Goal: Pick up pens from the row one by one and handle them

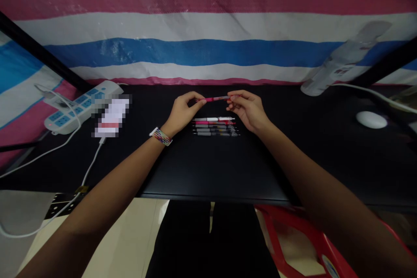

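Observation:
Between my two hands, level above the black tabletop, is a pink pen (215,99). My left hand (185,110) pinches its left end between thumb and fingers. The other end sits in the fingertips of my right hand (246,106). Just below, nearer to me, several pens lie side by side in a row: a white pen (213,119) at the back, a red-pink pen (211,123) beside it, and grey clear-barrelled pens (215,130) in front. A woven multicoloured band (161,136) circles my left wrist.
On the left lie a white power strip (84,106) and a blurred-out phone (112,117) on a white cable (92,163). To the right are a white mouse (371,120) and a clear plastic bottle (342,63). A red stool (293,230) stands below the desk edge.

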A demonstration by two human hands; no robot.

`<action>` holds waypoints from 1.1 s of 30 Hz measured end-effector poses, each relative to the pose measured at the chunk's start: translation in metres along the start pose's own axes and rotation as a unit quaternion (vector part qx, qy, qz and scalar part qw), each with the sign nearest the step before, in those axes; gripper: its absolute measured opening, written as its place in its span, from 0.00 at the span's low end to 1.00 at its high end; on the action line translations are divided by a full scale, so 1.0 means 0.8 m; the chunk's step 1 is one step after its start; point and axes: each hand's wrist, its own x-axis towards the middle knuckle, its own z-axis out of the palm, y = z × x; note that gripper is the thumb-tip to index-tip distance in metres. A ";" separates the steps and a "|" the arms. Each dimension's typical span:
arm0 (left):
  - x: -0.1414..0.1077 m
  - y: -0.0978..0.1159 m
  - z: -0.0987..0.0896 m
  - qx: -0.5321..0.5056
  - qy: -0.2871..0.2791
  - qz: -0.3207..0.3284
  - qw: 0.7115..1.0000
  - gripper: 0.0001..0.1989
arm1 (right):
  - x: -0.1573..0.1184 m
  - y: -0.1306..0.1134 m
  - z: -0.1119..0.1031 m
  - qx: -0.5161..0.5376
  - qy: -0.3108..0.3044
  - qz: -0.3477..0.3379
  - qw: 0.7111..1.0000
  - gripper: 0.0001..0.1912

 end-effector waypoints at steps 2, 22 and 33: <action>0.000 0.002 0.000 -0.004 0.012 0.014 1.000 0.06 | 0.000 -0.001 0.000 -0.002 0.003 0.002 1.000 0.06; -0.001 0.011 0.003 -0.048 0.033 0.007 0.998 0.06 | -0.004 -0.021 0.001 0.075 -0.045 0.083 0.993 0.16; 0.000 0.010 0.003 -0.049 0.029 0.009 0.998 0.05 | -0.002 -0.014 -0.006 0.117 -0.059 0.086 0.988 0.13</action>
